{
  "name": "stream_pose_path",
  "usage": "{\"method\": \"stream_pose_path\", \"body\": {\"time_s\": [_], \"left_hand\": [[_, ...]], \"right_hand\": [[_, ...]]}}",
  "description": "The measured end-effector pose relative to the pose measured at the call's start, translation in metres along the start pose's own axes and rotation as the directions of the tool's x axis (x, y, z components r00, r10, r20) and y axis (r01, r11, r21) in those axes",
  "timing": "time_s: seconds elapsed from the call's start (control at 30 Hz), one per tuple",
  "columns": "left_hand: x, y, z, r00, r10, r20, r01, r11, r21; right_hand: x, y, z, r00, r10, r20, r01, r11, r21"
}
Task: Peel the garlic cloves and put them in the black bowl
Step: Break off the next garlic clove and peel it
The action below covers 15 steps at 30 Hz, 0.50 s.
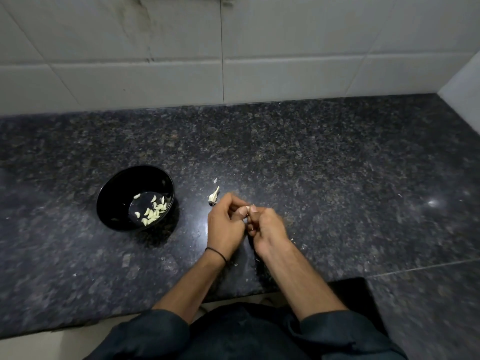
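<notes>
Nearby: garlic stub (213,196), skin scrap (215,180) on counter (337,178), right of bowl (111,193).
Bowl: holds peeled cloves (153,213).
Grip: left hand (226,224), right hand (267,229) both pinch one clove (248,208).
Obscured: clove mostly hidden in the pinch; right hand blurred.

black bowl (114,196): glossy black, inside and out
peeled cloves (153,214): pale yellowish white
held clove (248,208): whitish, mostly hidden
garlic stub (213,196): off-white, dark base
worktop (324,165): dark grey-black stone, speckled lighter grey
wall tiles (285,48): white-grey, dark grout lines, brownish streaks upper left
wrist band (217,253): black
sleeves (161,333): dark, plain
</notes>
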<state>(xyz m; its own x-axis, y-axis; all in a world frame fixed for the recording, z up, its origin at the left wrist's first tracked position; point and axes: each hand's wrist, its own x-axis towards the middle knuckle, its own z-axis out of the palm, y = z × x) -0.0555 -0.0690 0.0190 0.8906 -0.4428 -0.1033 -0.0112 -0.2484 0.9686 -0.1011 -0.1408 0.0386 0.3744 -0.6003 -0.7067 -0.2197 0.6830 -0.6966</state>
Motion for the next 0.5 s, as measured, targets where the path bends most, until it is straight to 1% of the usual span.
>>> {"method": "stream_pose_path", "body": {"time_s": [0.07, 0.1, 0.17, 0.23, 0.27, 0.37, 0.5], "left_hand": [[0.002, -0.001, 0.0, 0.988, -0.153, 0.023, 0.154, 0.971, -0.183], [0.003, 0.0, 0.0, 0.98, -0.198, 0.036, 0.2, 0.951, -0.236], [0.002, 0.004, 0.0, 0.972, -0.229, 0.054, 0.235, 0.927, -0.291], [-0.001, 0.007, 0.0, 0.97, -0.237, 0.056, 0.242, 0.913, -0.327], [-0.001, 0.006, -0.001, 0.969, -0.242, 0.053, 0.246, 0.907, -0.342], [0.002, 0.0, -0.006, 0.972, -0.234, 0.036, 0.231, 0.906, -0.353], [0.004, -0.004, -0.01, 0.99, -0.142, -0.005, 0.134, 0.949, -0.286]], "right_hand": [[0.001, 0.006, 0.0, 0.993, -0.117, -0.016, 0.116, 0.992, -0.058], [0.001, 0.008, 0.001, 0.982, -0.19, -0.018, 0.187, 0.975, -0.118], [0.002, 0.011, 0.001, 0.948, -0.318, 0.012, 0.31, 0.913, -0.264], [0.003, 0.01, 0.003, 0.926, -0.374, 0.048, 0.363, 0.849, -0.384], [0.003, 0.009, 0.004, 0.922, -0.383, 0.063, 0.374, 0.832, -0.41], [0.004, 0.007, 0.003, 0.916, -0.386, 0.11, 0.391, 0.797, -0.46], [0.007, 0.005, 0.001, 0.9, -0.399, 0.174, 0.43, 0.752, -0.499]]}}
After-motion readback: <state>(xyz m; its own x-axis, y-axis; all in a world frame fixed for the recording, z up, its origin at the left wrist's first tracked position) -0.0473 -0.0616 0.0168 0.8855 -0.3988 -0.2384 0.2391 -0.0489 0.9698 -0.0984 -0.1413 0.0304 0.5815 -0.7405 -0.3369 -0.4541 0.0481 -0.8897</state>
